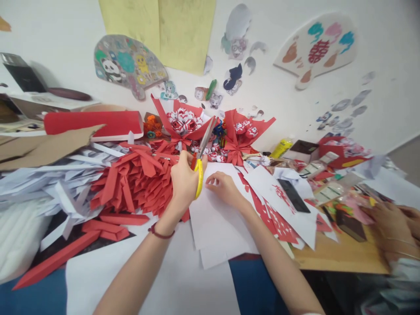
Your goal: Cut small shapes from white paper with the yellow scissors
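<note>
My left hand (184, 181) is closed around the yellow-handled scissors (199, 173). Their metal blades point up and away from me, toward the wall. A dark red bracelet is on that wrist. Just to the right, my right hand (225, 188) hovers low over white paper sheets (216, 225) with loosely bent fingers and no object visible in them. Left of the scissors lies a big heap of folded red paper strips (144, 179). Beyond the hands stand two red-wrapped bouquets of red-and-white paper flowers (184, 120).
Folded white paper strips (75, 175), cardboard (46, 146) and a red roll (93, 123) lie at left. To the right are red cut-outs (278, 223), a black phone (293, 195) and a yellow bottle (282, 147). Another person's hands (393, 225) are at far right.
</note>
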Action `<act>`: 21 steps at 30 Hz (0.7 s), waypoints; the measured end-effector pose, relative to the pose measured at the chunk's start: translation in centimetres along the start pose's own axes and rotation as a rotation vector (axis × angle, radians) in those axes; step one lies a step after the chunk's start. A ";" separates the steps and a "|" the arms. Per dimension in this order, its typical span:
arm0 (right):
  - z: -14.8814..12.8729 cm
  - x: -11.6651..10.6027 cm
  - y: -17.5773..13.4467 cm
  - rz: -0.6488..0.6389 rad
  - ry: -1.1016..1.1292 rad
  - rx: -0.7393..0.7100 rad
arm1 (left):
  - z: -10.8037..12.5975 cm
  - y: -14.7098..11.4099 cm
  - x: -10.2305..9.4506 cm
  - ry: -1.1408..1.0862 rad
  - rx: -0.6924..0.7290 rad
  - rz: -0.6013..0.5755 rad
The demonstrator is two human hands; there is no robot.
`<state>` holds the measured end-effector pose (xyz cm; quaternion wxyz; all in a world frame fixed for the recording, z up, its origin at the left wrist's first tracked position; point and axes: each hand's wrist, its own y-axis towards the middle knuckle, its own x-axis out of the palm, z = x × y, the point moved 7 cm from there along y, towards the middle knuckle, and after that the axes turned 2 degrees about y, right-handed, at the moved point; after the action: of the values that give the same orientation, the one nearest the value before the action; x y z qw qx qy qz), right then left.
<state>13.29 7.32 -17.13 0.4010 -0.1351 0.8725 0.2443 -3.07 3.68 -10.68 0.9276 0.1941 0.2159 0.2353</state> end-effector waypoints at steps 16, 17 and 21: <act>-1.6 1.4 -0.6 -0.149 0.356 0.103 | 0.0 -0.1 0.2 0.042 0.016 0.000; -1.2 0.9 -0.6 -0.124 0.440 0.152 | 0.0 -0.1 0.2 0.049 0.014 -0.001; 0.8 -2.1 -1.0 0.085 0.708 0.268 | -0.2 -0.1 0.6 0.049 0.005 -0.035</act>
<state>15.59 7.00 -16.30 0.0785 -0.1212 0.9861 0.0825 -2.65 4.01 -11.09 0.9256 0.1865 0.2424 0.2230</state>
